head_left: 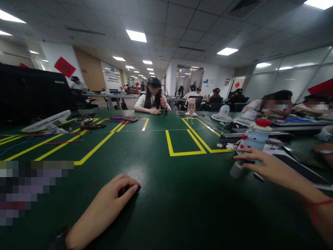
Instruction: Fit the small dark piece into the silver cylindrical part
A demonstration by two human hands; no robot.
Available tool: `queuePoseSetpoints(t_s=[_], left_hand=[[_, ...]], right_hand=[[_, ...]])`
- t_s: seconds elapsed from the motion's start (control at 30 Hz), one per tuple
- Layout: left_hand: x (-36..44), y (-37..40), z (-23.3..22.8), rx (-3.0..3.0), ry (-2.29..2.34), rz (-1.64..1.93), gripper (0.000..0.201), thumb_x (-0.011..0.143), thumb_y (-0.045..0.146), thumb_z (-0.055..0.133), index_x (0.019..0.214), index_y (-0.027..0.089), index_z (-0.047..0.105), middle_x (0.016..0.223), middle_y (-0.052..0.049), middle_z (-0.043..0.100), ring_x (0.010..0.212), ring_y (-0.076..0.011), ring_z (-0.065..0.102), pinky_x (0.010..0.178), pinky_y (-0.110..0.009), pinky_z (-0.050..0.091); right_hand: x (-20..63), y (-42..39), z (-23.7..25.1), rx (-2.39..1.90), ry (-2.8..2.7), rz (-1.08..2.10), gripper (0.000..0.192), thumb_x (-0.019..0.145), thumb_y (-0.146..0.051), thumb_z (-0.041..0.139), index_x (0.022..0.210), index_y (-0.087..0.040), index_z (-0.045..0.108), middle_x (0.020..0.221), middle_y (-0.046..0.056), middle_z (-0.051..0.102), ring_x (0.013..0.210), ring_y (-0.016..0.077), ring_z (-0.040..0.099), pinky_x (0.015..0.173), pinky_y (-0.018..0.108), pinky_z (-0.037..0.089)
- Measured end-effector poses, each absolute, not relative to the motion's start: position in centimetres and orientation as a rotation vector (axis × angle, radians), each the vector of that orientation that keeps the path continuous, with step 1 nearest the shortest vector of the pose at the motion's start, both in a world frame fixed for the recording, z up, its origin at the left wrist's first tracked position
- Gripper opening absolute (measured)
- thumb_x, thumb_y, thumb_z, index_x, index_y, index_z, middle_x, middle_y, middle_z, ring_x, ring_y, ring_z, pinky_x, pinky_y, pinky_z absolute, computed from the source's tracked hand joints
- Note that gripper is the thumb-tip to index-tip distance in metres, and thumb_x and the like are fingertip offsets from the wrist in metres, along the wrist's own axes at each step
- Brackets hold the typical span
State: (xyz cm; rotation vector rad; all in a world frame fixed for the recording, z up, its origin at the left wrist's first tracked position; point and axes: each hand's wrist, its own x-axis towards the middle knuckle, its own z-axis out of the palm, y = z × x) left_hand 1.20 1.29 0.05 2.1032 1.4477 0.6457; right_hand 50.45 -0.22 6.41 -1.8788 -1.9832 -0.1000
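Observation:
My left hand (113, 199) rests on the green table (166, 208) with its fingers curled in and the thumb tip close to the index finger; nothing shows in it. At the right, my right hand (262, 166) reaches over a small grey cylinder (237, 170). Its thumb and fingertips are around the cylinder's top, with the upper finger stretched out. The cylinder is slightly blurred, and part of its top is hidden by the fingers. Just behind that hand stands a light blue bottle (256, 139) with a red top.
Yellow tape (186, 153) marks outlines on the table. Bundled wires (125, 119) and a white fan (47, 121) lie at the left. A pink bottle (191, 106) and white fans (222, 114) stand farther back. Across the table sits a person (153, 97). Papers (299, 166) lie at the right.

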Motion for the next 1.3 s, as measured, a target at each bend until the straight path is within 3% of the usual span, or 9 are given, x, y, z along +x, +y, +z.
queuePoseSetpoints(t_s=[0.07,0.13,0.2,0.33,0.57,0.77,0.93,1.07,1.3], left_hand=[[1.2,1.2,0.1,2.097,1.447,0.636,0.033,0.091,0.05,0.046,0.098,0.025,0.067,0.104,-0.004,0.061,0.096,-0.0232,0.06,0.089,-0.039,0.046],[1.2,1.1,0.2,2.093,1.448,0.635,0.034,0.091,0.05,0.046,0.099,0.026,0.067,0.104,-0.003,0.061,0.095,-0.0229,0.06,0.089,-0.039,0.046],[1.3,1.0,0.3,2.09,1.453,0.647,0.033,0.091,0.05,0.046,0.099,0.026,0.067,0.104,-0.003,0.062,0.095,-0.0224,0.06,0.089,-0.038,0.046],[1.6,1.0,0.5,2.098,1.461,0.667,0.032,0.091,0.049,0.046,0.099,0.026,0.067,0.104,-0.003,0.062,0.095,-0.0218,0.06,0.087,-0.037,0.047],[1.3,0.9,0.4,2.117,1.469,0.681,0.032,0.091,0.047,0.047,0.103,0.026,0.068,0.103,-0.003,0.064,0.091,-0.0213,0.062,0.083,-0.035,0.049],[3.6,0.5,1.5,2.214,1.43,0.782,0.026,0.091,0.041,0.049,0.103,0.027,0.068,0.101,-0.003,0.065,0.092,-0.0217,0.061,0.084,-0.036,0.048],[8.4,0.1,4.3,2.298,1.255,0.881,0.019,0.09,0.033,0.054,0.102,0.029,0.068,0.101,-0.001,0.064,0.093,-0.0187,0.059,0.083,-0.032,0.046],[10.0,0.6,5.4,2.245,1.219,0.936,0.017,0.088,0.028,0.055,0.082,0.025,0.071,0.09,-0.001,0.064,0.086,-0.0175,0.06,0.078,-0.031,0.047],[8.4,1.3,4.0,2.139,1.301,0.934,0.022,0.089,0.035,0.054,0.086,0.024,0.072,0.093,-0.003,0.064,0.089,-0.0202,0.06,0.08,-0.034,0.047]], right_hand=[[50.7,-0.4,6.1,-1.929,-1.963,0.073,0.053,0.072,-0.051,0.062,0.122,-0.031,0.061,0.129,0.004,0.058,0.114,0.0298,0.057,0.094,0.044,0.049],[50.1,-0.5,5.9,-1.988,-1.929,0.235,0.058,0.074,-0.053,0.062,0.126,-0.028,0.058,0.121,0.006,0.063,0.104,0.0272,0.063,0.086,0.04,0.053],[48.2,-0.5,5.8,-1.977,-1.917,0.264,0.052,0.078,-0.053,0.058,0.121,-0.025,0.062,0.114,0.006,0.067,0.097,0.0254,0.065,0.083,0.039,0.054],[40.6,-0.5,5.9,-1.64,-2.025,0.21,0.044,0.085,-0.047,0.053,0.123,-0.025,0.06,0.123,0.006,0.061,0.109,0.0228,0.058,0.095,0.04,0.047],[28.6,-0.9,4.2,-1.135,-2.223,0.536,0.039,0.088,-0.029,0.052,0.126,-0.022,0.055,0.118,0.005,0.059,0.106,0.0136,0.055,0.098,0.03,0.044],[28.0,-0.4,1.1,-1.188,-2.002,0.683,0.067,0.073,-0.031,0.071,0.133,-0.021,0.043,0.12,0.006,0.058,0.107,0.0163,0.055,0.097,0.034,0.043],[28.1,-0.2,0.6,-1.14,-1.959,0.779,0.041,0.075,-0.023,0.069,0.113,-0.022,0.054,0.107,0.0,0.063,0.094,0.0122,0.058,0.084,0.027,0.047],[28.1,-0.1,1.0,-1.12,-1.973,0.771,0.04,0.075,-0.022,0.07,0.111,-0.021,0.055,0.106,0.0,0.063,0.094,0.0122,0.058,0.083,0.027,0.046],[28.5,-0.6,1.1,-1.162,-1.988,0.7,0.037,0.075,-0.021,0.066,0.11,-0.019,0.054,0.104,0.003,0.063,0.092,0.0143,0.059,0.083,0.029,0.047]])
